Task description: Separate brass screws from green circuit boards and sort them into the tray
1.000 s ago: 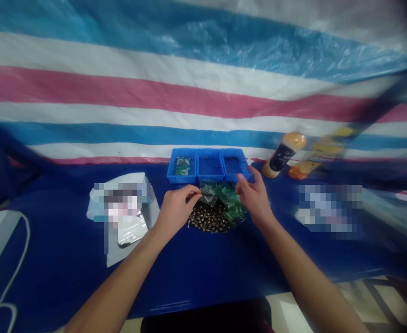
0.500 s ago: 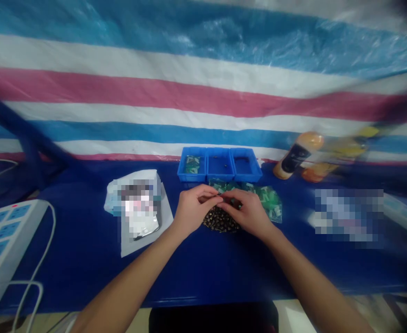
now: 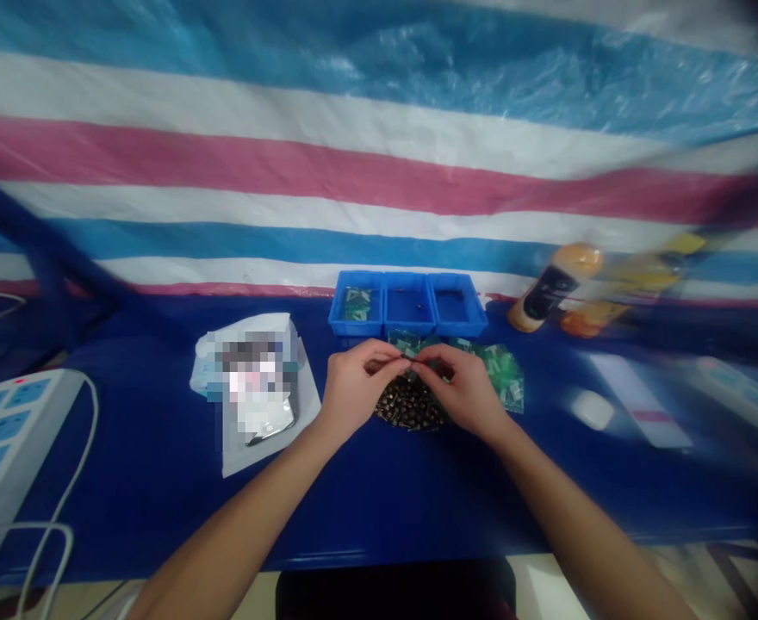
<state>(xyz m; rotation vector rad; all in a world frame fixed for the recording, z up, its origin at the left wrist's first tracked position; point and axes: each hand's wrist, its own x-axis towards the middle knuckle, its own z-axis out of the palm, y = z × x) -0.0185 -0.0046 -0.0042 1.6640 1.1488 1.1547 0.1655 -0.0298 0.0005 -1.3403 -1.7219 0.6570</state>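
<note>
My left hand and my right hand meet at the fingertips, thumbs and fingers pinched together. Whatever small dark piece lies between them is too small to make out. Right below the fingers spreads a pile of small dark, brassy metal parts, partly covered by both hands. Behind the hands and beside the right one lie green pieces in clear bags. Farther back stands a blue three-part tray; its left compartment holds green pieces, and the middle one a few tiny bits.
At left lie a white packet with a phone and a white power strip with a cable. A bottle with an orange cap stands back right, near yellow packaging. A small white case sits at right. Striped sheeting hangs behind.
The fingertips have shifted slightly while staying pinched together over the pile. The view has moved a little; the things on the table stay where they were.
</note>
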